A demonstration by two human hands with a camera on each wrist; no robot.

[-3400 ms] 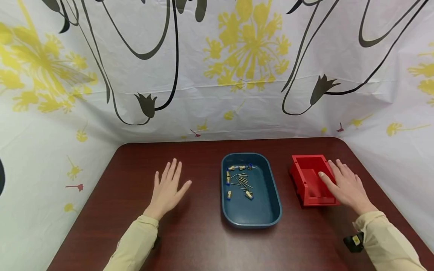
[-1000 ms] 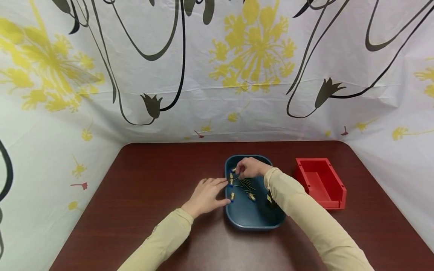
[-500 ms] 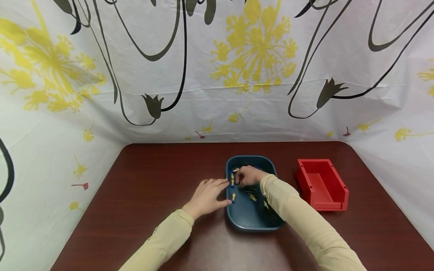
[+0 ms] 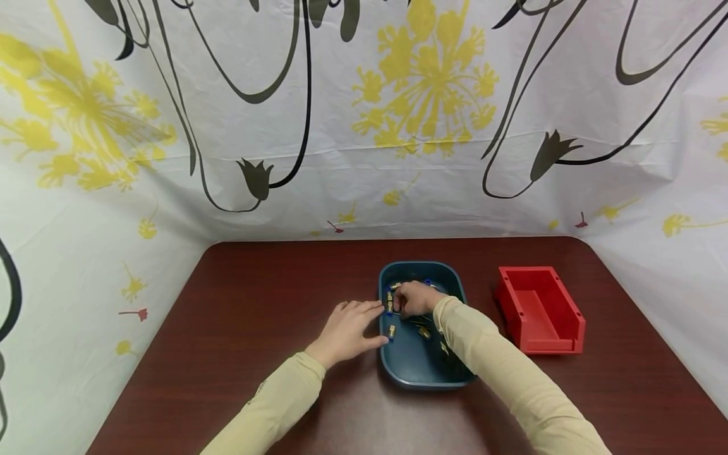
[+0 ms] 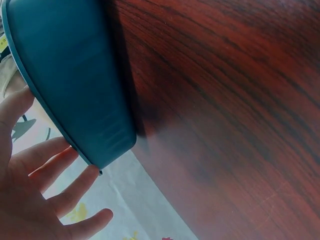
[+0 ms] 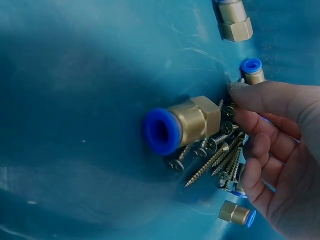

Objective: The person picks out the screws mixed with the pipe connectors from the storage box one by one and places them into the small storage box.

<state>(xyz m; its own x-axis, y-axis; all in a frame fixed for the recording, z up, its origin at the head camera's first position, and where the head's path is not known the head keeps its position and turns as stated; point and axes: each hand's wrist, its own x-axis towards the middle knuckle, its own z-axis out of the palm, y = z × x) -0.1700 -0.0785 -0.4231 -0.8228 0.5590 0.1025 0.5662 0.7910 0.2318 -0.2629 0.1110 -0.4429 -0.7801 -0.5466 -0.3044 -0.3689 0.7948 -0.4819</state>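
A dark blue tray point(image 4: 418, 370) holds a heap of small screws point(image 6: 207, 165) and several brass push-fit fittings with blue collars point(image 6: 190, 122). My right hand point(image 4: 416, 298) reaches down into the tray's left part. In the right wrist view, the right hand point(image 6: 287, 145) has thumb and index finger pinched around one screw point(image 6: 229, 111) beside the heap; the other fingers are curled. My left hand point(image 4: 348, 332) touches the tray's left rim with fingers spread. The left wrist view shows the left hand's point(image 5: 37, 195) thumb and fingertips against the rim from outside.
To the right of the tray stands a red bin point(image 4: 540, 316) with its interior bare. Both lie on a dark wooden table point(image 4: 284, 272). A white curtain point(image 4: 341, 170) with a floral print hangs behind the table's back edge.
Both hands came from the sides to the tray, the right one leaving the red bin. In the last second my right hand shifted slightly down within the tray; the left stayed at the rim.
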